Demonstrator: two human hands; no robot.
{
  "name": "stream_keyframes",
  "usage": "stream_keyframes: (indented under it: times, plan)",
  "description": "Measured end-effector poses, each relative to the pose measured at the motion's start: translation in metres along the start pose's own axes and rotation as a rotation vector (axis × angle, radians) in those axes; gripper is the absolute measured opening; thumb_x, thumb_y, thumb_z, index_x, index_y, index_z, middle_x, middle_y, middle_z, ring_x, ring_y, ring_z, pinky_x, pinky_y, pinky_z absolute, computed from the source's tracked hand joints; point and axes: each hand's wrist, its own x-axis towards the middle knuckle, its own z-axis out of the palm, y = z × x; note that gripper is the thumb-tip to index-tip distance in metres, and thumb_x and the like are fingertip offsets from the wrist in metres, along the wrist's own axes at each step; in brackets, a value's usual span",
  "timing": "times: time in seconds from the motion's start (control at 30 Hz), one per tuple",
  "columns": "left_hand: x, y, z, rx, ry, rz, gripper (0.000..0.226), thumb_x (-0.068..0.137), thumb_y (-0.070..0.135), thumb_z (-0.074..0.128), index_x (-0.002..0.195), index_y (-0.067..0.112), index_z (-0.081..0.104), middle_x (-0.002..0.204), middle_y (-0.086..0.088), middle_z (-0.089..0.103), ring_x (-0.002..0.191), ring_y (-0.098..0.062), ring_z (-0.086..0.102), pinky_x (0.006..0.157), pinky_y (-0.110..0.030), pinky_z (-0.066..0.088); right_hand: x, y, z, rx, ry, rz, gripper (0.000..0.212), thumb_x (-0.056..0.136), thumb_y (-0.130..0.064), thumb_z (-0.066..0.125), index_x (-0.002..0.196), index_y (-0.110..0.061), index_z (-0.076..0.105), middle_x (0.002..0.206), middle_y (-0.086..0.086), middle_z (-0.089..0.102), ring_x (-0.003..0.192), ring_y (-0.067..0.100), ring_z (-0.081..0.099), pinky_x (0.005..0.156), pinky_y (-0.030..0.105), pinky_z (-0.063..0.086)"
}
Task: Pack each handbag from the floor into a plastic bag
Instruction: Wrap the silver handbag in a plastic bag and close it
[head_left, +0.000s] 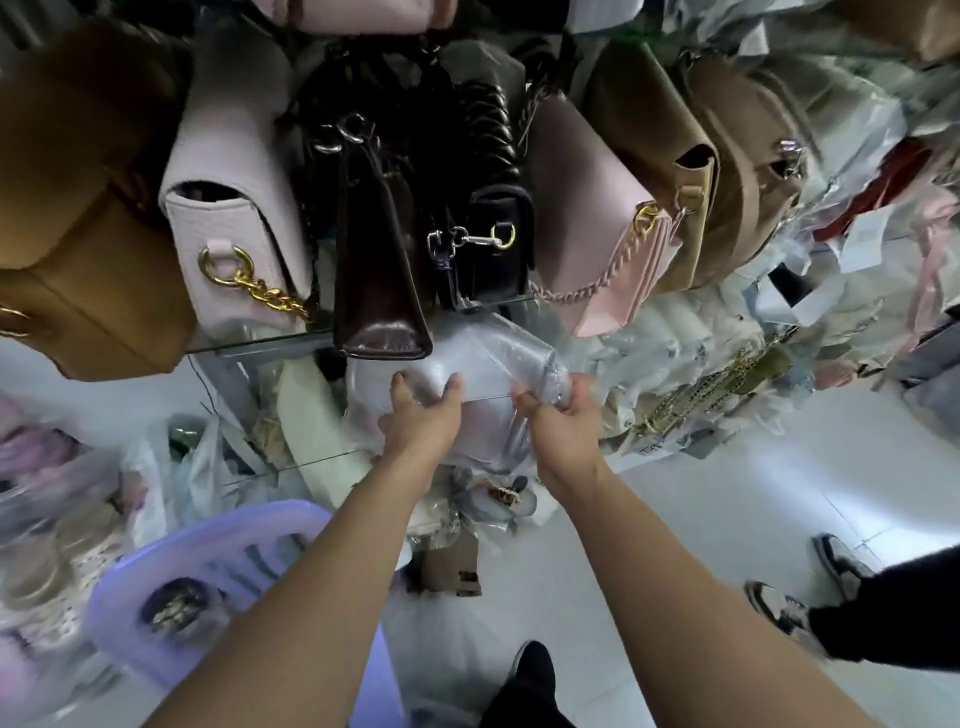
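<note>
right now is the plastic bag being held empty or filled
Filled, it seems: the plastic bag bulges round a pale shape, gripped by the left hand and right hand.

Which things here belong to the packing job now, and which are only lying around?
In the job: left hand and right hand, both gripping the clear plastic bag, with something pale inside.

Lying about: pale handbag with gold chain, dark brown handbag and pink handbag on the glass shelf; purple plastic stool; another person's shoes.

Clear plastic bag (467, 374), crinkled, stretched open, pale handbag (488, 431) inside, below glass shelf
</note>
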Motion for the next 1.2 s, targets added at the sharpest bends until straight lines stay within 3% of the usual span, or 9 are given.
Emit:
stream_keyframes:
  times: [0.1,0.33,0.47,0.6,0.7,0.8,0.93,1.1,1.2]
  plan:
    - [-0.003,0.011,0.017,-0.133,-0.039,-0.010,0.112,0.068,0.086,0.056,0.154,0.046,-0.003,0.166,-0.002,0.013,0.144,-0.036,0.033,0.108,-0.056,0.041,0.003,0.008,0.002,0.011,0.016,0.022,0.027,0.088,0.008,0.070,0.100,-0.010,0.053,0.094,0.012,0.069,0.089,0.027,0.071,0.079,0.039,0.062]
    - [0.011,0.042,0.033,-0.163,-0.058,0.235,0.093,0.077,0.078,0.058,0.153,0.039,0.022,0.158,0.011,0.033,0.143,-0.020,0.037,0.116,-0.041,0.034,0.013,0.001,-0.004,-0.051,-0.103,-0.042,0.031,0.080,-0.006,0.080,0.096,-0.014,0.055,0.094,0.017,0.074,0.090,0.036,0.074,0.082,0.052,0.061]
    - [0.024,0.043,0.033,-0.174,-0.011,0.261,0.068,0.091,0.057,0.059,0.149,0.030,0.036,0.129,0.018,0.050,0.119,-0.005,0.045,0.098,-0.020,0.030,0.020,0.000,0.000,-0.312,-0.231,-0.117,0.031,0.085,-0.007,0.080,0.092,-0.016,0.052,0.087,-0.002,0.067,0.078,0.012,0.067,0.074,0.029,0.057]
    - [0.041,0.030,0.026,-0.124,-0.030,0.207,0.073,0.093,0.054,0.059,0.155,0.037,0.024,0.138,0.005,0.053,0.124,-0.020,0.052,0.095,-0.024,0.035,0.031,0.012,0.008,-0.730,-0.219,-0.077,0.044,0.085,-0.026,0.081,0.098,-0.031,0.039,0.096,-0.005,0.059,0.085,0.022,0.059,0.073,0.036,0.051]
    - [0.051,0.021,0.027,-0.038,-0.039,0.200,0.075,0.095,0.055,0.055,0.155,0.049,0.010,0.163,0.003,0.025,0.148,-0.027,0.024,0.113,-0.045,0.033,0.034,0.017,0.016,-0.904,-0.236,-0.061,0.054,0.083,-0.033,0.082,0.117,-0.034,0.040,0.125,0.005,0.058,0.116,0.034,0.054,0.097,0.045,0.050]
    - [0.053,0.024,0.026,0.080,-0.005,0.107,0.073,0.094,0.061,0.051,0.153,0.052,0.010,0.166,-0.005,0.007,0.151,-0.037,0.004,0.117,-0.056,0.017,0.035,0.010,0.020,-0.945,-0.205,-0.084,0.063,0.082,-0.032,0.084,0.131,-0.023,0.045,0.119,0.002,0.054,0.106,0.025,0.052,0.085,0.033,0.046]
    - [0.050,0.030,0.023,0.040,0.060,0.058,0.069,0.089,0.059,0.052,0.151,0.034,0.034,0.157,-0.016,0.030,0.141,-0.038,0.030,0.111,-0.048,0.030,0.030,-0.006,0.016,-0.942,-0.227,-0.030,0.070,0.079,-0.042,0.084,0.135,-0.022,0.046,0.122,0.001,0.059,0.098,0.017,0.053,0.084,0.030,0.048]
    - [0.033,0.021,0.003,0.059,0.058,0.224,0.048,0.092,0.047,0.059,0.129,0.017,0.058,0.119,-0.004,0.064,0.115,-0.029,0.060,0.089,-0.030,0.043,0.008,-0.024,0.019,-0.877,-0.183,-0.133,0.075,0.076,-0.063,0.079,0.136,-0.027,0.051,0.140,0.003,0.054,0.124,0.022,0.054,0.106,0.036,0.046]
    - [0.015,0.013,-0.014,0.160,0.065,0.391,0.054,0.095,0.043,0.059,0.142,0.017,0.050,0.137,-0.006,0.058,0.129,-0.026,0.052,0.094,-0.022,0.033,-0.012,-0.031,0.021,-0.941,-0.181,-0.240,0.073,0.085,-0.064,0.069,0.144,-0.027,0.048,0.145,0.007,0.052,0.134,0.028,0.049,0.112,0.045,0.042]
